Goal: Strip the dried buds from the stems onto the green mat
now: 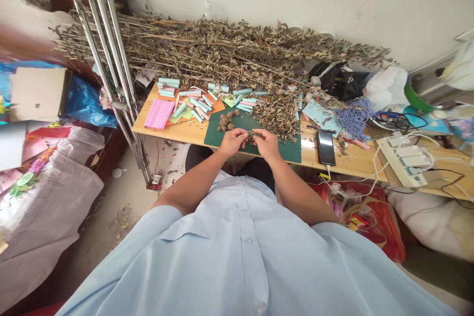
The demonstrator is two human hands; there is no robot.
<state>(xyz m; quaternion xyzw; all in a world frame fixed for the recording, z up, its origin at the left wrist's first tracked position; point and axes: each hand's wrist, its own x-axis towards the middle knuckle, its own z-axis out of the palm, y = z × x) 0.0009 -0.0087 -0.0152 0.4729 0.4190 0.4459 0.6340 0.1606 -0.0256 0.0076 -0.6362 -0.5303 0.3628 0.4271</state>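
Note:
My left hand (234,141) and my right hand (267,144) meet over the front edge of a dark green mat (242,119). Both are closed, fingertips pinching a small clump of dried leaves (251,137) between them. Just beyond my left hand sits a small pile of brown balls of crumpled dried leaf (226,121). A heap of loose dried leaves (278,117) covers the mat's right side, behind my right hand. How much leaf each hand grips is partly hidden by the fingers.
Dried stalks (207,49) stretch along the wall. Paper rolls (200,105) and a pink folded sheet (159,113) lie left; a phone (326,148), blue yarn (355,117) and a power strip (402,162) lie right. Metal crutches (111,49) lean at the table's left end.

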